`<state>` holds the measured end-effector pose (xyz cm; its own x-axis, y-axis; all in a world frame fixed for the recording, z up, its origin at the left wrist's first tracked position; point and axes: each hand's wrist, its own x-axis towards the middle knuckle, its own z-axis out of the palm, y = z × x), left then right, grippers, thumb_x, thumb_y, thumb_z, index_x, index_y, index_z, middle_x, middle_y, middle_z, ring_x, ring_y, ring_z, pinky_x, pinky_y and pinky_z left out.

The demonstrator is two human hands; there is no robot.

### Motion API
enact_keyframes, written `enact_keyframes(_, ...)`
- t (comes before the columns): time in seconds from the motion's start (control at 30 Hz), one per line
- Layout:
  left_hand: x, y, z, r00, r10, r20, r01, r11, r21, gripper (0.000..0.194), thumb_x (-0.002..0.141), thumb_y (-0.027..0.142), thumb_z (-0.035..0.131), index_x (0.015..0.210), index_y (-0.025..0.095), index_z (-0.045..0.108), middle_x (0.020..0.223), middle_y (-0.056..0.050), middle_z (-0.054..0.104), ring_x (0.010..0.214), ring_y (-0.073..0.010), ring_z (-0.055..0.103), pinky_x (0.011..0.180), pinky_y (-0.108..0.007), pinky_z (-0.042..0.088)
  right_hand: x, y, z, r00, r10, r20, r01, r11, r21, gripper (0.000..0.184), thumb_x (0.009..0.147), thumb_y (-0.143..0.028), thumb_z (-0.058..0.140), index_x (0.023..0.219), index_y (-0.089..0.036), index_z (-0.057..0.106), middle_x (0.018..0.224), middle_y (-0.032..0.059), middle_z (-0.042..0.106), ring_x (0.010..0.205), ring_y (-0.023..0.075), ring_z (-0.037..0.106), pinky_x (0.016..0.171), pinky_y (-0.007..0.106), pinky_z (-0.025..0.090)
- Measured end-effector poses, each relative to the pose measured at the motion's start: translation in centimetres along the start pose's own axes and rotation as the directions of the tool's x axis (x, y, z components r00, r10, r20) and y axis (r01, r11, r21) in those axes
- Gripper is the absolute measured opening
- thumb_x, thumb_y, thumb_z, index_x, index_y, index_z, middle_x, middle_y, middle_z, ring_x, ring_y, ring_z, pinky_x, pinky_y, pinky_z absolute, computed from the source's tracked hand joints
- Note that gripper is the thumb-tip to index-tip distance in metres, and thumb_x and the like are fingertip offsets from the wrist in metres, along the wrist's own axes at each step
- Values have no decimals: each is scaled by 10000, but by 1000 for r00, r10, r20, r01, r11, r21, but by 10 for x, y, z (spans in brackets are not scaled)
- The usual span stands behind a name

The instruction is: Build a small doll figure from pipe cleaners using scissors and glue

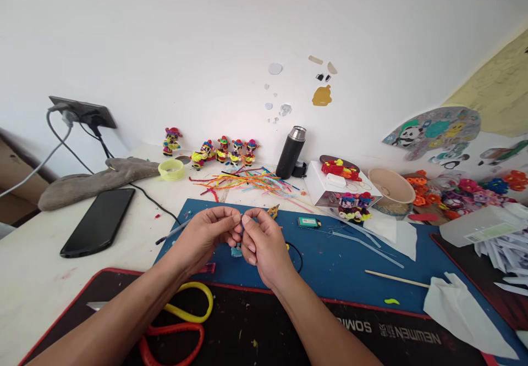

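Note:
My left hand [208, 234] and my right hand [266, 245] meet above the blue mat [322, 256], fingertips nearly touching. Each is closed in a pinch of thumb and forefinger, and what sits between the fingers is too small and hidden to name. Just below the fingertips, a small light-blue piece [236, 251] shows in part; I cannot tell whether it is held or lies on the mat. Behind my right hand a yellowish pointed thing [273, 211] is partly covered. Scissors [173, 330] with one yellow and one red handle lie under my left forearm.
Fuzzy craft stems [243, 181] are heaped at the back, before several small colourful figures [236, 153]. A black flask [291, 153] stands by a white box [317, 187]. A phone [99, 222] lies left; a wooden stick [396, 279] and tissue [457, 305] lie right.

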<state>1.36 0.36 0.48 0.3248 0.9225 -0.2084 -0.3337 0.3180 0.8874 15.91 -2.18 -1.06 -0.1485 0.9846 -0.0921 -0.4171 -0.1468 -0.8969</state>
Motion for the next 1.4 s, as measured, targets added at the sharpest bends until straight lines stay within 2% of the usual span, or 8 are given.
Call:
enact_keyframes(0.23,2,0,-1,998,68,-13,-66,989,134,349,640,393,961,752,148,740,624,-3,726,538,-121,646,520,-201,521,-1,-4,-2,999,39,5,-38,999,-26,372,859,-516,746,911,-214,535,467,-139,431,318,42,315,334,163,227)
enact_keyframes(0.43,2,3,-3,995,97,1,-95,973,208,341,666,415,938,760,160,733,638,6,725,563,-136,663,534,-215,531,-1,-8,-3,1000,25,3,-25,995,-101,349,865,-497,734,902,-213,537,465,-140,429,317,45,320,339,171,238)
enact_keyframes(0.87,-1,11,-7,997,70,20,-72,956,285,361,648,429,939,773,167,723,626,11,710,557,-148,654,531,-234,537,-1,-10,-5,1000,-1,29,7,978,-210,325,890,-499,691,918,-211,544,468,-139,425,332,53,330,342,177,268)
enact_keyframes(1.07,0,11,-7,997,55,44,-64,972,227,413,665,512,935,762,158,745,673,-13,730,578,-140,661,528,-223,534,0,-12,-6,1000,-15,23,19,978,-205,319,887,-493,690,914,-210,544,457,-148,405,329,50,305,334,173,276)
enact_keyframes(1.27,1,9,-8,997,22,79,-33,989,144,364,704,474,931,756,157,762,708,-25,745,598,-124,660,548,-207,532,-1,-11,-5,1000,-14,14,16,987,-161,293,888,-464,692,908,-208,550,462,-142,422,323,46,309,331,170,262)
enact_keyframes(1.4,2,7,-10,997,25,74,-37,986,162,365,706,478,931,778,160,767,712,-26,747,601,-127,664,547,-205,529,-1,-10,-4,1000,-18,8,19,988,-151,280,885,-449,688,904,-212,540,459,-143,423,321,46,308,329,168,254)
